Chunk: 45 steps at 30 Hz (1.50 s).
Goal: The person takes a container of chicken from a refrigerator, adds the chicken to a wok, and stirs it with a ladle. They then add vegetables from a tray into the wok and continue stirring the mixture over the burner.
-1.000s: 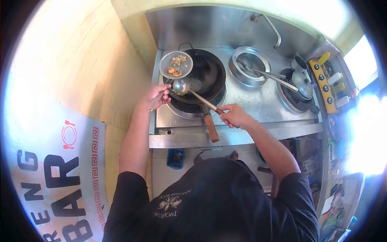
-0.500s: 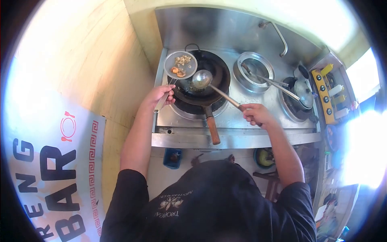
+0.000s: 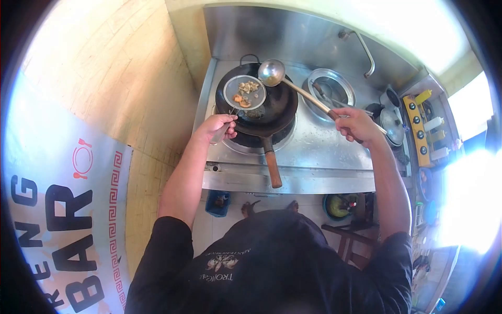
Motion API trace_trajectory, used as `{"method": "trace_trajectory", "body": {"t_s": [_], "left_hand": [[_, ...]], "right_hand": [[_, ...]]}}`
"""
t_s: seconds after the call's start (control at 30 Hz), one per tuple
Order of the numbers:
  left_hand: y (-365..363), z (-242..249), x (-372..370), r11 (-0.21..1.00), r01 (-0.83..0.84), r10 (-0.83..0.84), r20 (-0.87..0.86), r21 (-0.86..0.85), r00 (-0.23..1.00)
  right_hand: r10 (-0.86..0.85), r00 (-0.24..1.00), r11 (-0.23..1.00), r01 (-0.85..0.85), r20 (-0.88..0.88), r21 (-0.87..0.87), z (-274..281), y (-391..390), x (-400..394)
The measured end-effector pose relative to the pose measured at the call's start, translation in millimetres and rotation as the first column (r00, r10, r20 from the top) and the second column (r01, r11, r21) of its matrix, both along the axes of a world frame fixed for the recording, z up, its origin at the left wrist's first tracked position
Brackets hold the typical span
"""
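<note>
My left hand [image 3: 218,128] is closed round the handle of a mesh strainer [image 3: 234,87], held above the left part of a black wok [image 3: 281,112]. Pale and orange food pieces [image 3: 247,89] lie in the strainer's mesh. Gripped in my right hand [image 3: 357,124] is the long handle of a metal ladle [image 3: 272,72]; its bowl hangs over the wok's far right rim. The wok rests on the left burner, its wooden handle [image 3: 273,170] pointing toward me, with some liquid or residue visible inside it.
Right of the wok stands a round metal pot [image 3: 339,78] with a utensil in it. Farther right are a lidded pan [image 3: 392,125] and a yellow rack [image 3: 415,131] beside squeeze bottles. A faucet [image 3: 366,52] juts from the steel backsplash. A blue bin [image 3: 217,203] sits below the stove.
The strainer has moved right, farther over the wok. My right hand has gone right and away from me, carrying the ladle bowl from the wok's middle to its far right rim.
</note>
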State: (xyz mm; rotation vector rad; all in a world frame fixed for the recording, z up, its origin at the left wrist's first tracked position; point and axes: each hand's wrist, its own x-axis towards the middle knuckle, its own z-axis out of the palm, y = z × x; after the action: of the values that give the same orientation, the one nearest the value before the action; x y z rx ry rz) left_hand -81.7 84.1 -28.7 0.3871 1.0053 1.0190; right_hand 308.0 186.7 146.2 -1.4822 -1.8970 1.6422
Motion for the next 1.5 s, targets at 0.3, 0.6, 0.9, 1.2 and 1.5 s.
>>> {"method": "trace_trajectory", "body": {"t_s": [0.3, 0.6, 0.9, 1.2, 1.5], "left_hand": [[1, -4, 7, 1.000, 0.011, -0.011, 0.024, -0.009, 1.000], [-1, -6, 4, 1.000, -0.001, 0.002, 0.022, -0.013, 1.000], [-4, 4, -10, 1.000, -0.022, 0.022, 0.017, 0.013, 1.000], [-3, 43, -26, 0.998, -0.013, 0.016, -0.044, 0.061, 0.999], [-2, 46, -29, 0.997, -0.007, 0.008, -0.021, 0.073, 1.000]], "right_hand": [[0.108, 0.964, 0.903, -0.198, 0.243, 0.382, -43, -7, -45], [0.039, 0.852, 0.592, -0.440, 0.522, 0.675, -57, -43, -33], [-0.042, 0.988, 0.691, -0.078, 0.148, 0.719, -106, -39, 2], [-0.053, 0.972, 0.932, -0.034, 0.227, 0.361, -145, -55, -29], [-0.006, 0.987, 0.966, -0.035, 0.160, 0.256, -164, -82, -66]]}}
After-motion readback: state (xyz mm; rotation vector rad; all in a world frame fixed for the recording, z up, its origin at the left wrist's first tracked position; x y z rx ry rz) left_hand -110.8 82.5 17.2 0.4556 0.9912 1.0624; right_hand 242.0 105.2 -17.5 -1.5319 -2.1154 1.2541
